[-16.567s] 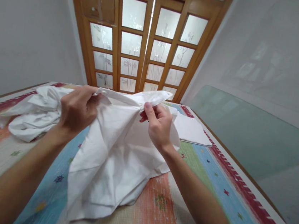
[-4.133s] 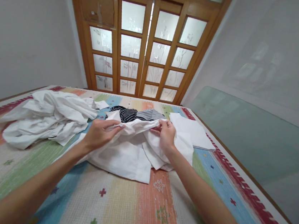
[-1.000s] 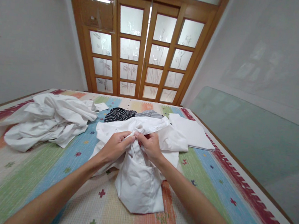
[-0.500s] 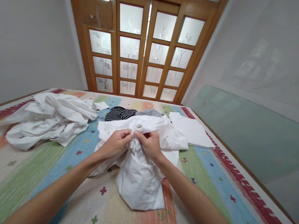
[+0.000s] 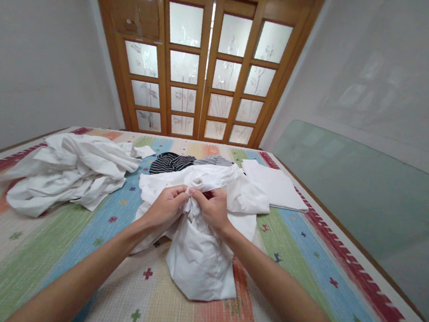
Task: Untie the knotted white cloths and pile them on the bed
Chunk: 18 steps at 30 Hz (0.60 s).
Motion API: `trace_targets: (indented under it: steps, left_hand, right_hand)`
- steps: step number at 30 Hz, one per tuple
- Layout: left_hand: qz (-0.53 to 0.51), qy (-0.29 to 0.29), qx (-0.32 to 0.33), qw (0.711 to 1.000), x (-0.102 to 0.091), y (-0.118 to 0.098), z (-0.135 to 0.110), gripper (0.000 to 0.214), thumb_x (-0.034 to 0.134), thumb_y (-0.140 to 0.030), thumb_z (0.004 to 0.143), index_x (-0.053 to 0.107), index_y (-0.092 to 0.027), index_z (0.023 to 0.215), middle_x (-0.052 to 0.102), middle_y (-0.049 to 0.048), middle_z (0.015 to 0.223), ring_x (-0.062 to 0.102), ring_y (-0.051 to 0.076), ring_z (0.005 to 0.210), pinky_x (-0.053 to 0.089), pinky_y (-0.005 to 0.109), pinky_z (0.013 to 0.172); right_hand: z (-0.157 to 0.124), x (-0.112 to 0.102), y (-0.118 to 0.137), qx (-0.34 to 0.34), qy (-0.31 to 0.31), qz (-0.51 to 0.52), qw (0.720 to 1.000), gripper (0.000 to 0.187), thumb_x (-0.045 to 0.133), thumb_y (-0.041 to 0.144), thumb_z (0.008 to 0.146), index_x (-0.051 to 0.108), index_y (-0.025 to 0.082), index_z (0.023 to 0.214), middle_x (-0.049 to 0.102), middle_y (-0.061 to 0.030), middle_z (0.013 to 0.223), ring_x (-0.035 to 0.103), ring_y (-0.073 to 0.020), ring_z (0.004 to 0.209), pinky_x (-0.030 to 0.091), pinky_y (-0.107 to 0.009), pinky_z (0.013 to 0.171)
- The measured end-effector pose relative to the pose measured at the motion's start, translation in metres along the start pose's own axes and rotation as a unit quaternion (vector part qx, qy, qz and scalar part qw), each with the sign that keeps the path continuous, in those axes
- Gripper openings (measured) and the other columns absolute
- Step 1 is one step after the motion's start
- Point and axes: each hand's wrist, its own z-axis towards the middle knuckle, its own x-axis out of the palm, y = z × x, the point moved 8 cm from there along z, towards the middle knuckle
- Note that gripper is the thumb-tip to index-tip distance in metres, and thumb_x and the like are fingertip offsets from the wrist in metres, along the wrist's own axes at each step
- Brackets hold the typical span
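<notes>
A white shirt (image 5: 203, 263) lies bunched in the middle of the bed, its lower part spread toward me. My left hand (image 5: 169, 205) pinches the fabric near the shirt's upper middle, thumb and fingers closed. Right beside it, my right hand (image 5: 211, 207) grips the same spot, and the two thumbs almost meet. What small detail lies between the fingertips is hidden. One sleeve-like part of the shirt stretches out to the right of my right hand.
At the left lies a crumpled heap of white clothes (image 5: 77, 171). Behind the shirt are a black striped cloth (image 5: 170, 162) and a grey striped cloth (image 5: 216, 160). A folded white garment (image 5: 277, 186) rests at the right. The patterned bedspread (image 5: 115, 284) covers the bed beside a pale green headboard (image 5: 350, 192).
Hardly anything differs: both hands keep their hold on the shirt, with only a slight shift of the fingers and of the camera's view.
</notes>
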Motion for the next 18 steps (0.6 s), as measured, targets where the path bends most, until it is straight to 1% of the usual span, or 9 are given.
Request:
trace_targets:
  steps: [2,4,6,8,11,14,16,18]
  left_hand:
    - [-0.064,-0.009,-0.036,0.997,0.002,0.008,0.000,0.018,0.061,-0.033,0.069,0.055,-0.017,0.066,0.042,-0.0066,0.052,0.037,0.007,0.046,0.031,0.018,0.044]
    - [-0.121,-0.007,-0.060,0.991,0.006,0.013,0.000,0.016,0.064,-0.029,0.066,0.054,-0.017,0.066,0.046,-0.0059,0.055,0.041,0.007,0.048,0.035,0.018,0.046]
    - [-0.157,-0.004,-0.070,0.985,0.009,0.015,0.000,0.017,0.066,-0.027,0.064,0.054,-0.017,0.065,0.049,-0.0051,0.057,0.045,0.008,0.051,0.040,0.019,0.051]
    - [-0.169,-0.008,-0.072,0.983,0.009,0.017,0.000,0.019,0.068,-0.028,0.064,0.053,-0.017,0.062,0.048,-0.0049,0.057,0.046,0.008,0.053,0.042,0.019,0.053]
    - [-0.147,-0.029,-0.063,0.987,0.006,0.018,0.000,0.020,0.069,-0.029,0.064,0.054,-0.017,0.061,0.044,-0.0056,0.054,0.041,0.007,0.050,0.036,0.018,0.048]
    - [-0.098,-0.055,-0.046,0.993,0.002,0.016,-0.001,0.020,0.067,-0.034,0.066,0.061,-0.015,0.066,0.043,-0.0058,0.052,0.033,0.007,0.047,0.028,0.018,0.042]
    - [-0.054,-0.059,-0.022,0.997,0.001,0.010,-0.002,0.024,0.065,-0.038,0.069,0.065,-0.015,0.072,0.049,-0.0034,0.056,0.039,0.008,0.050,0.033,0.019,0.045]
    - [0.000,-0.052,0.014,0.999,0.001,0.000,-0.003,0.027,0.063,-0.041,0.072,0.067,-0.014,0.075,0.058,0.0003,0.064,0.051,0.013,0.060,0.042,0.023,0.056]
  right_hand:
    - [-0.001,-0.001,0.000,-0.005,-0.009,0.001,1.000,0.026,0.071,0.038,0.076,0.063,0.017,0.063,0.060,-0.0010,0.063,0.054,-0.0148,0.059,0.044,-0.025,0.059]
    - [-0.002,-0.002,0.000,-0.010,-0.022,0.003,1.000,0.026,0.071,0.037,0.076,0.064,0.016,0.063,0.061,-0.0012,0.064,0.054,-0.0147,0.059,0.044,-0.025,0.059]
    - [-0.003,-0.004,-0.001,-0.013,-0.038,0.002,0.999,0.025,0.071,0.037,0.077,0.064,0.016,0.063,0.062,-0.0012,0.063,0.053,-0.0142,0.058,0.044,-0.025,0.058]
    - [-0.004,-0.005,-0.001,-0.011,-0.053,0.000,0.999,0.025,0.070,0.036,0.077,0.064,0.016,0.064,0.062,-0.0011,0.063,0.053,-0.0141,0.058,0.043,-0.025,0.057]
    - [-0.008,-0.008,-0.001,-0.003,-0.086,-0.008,0.996,0.025,0.071,0.036,0.076,0.063,0.016,0.064,0.061,-0.0006,0.062,0.053,-0.0140,0.057,0.042,-0.024,0.056]
    - [-0.011,-0.011,0.003,-0.003,-0.115,-0.003,0.993,0.027,0.071,0.037,0.075,0.062,0.016,0.062,0.059,-0.0003,0.060,0.052,-0.0136,0.056,0.041,-0.024,0.054]
    - [-0.012,-0.012,0.005,-0.001,-0.123,0.003,0.992,0.027,0.071,0.037,0.075,0.062,0.016,0.062,0.058,-0.0007,0.061,0.052,-0.0135,0.057,0.041,-0.024,0.054]
    - [-0.012,-0.012,0.005,0.006,-0.125,0.008,0.992,0.027,0.071,0.038,0.075,0.062,0.016,0.062,0.059,-0.0011,0.062,0.051,-0.0135,0.057,0.041,-0.024,0.053]
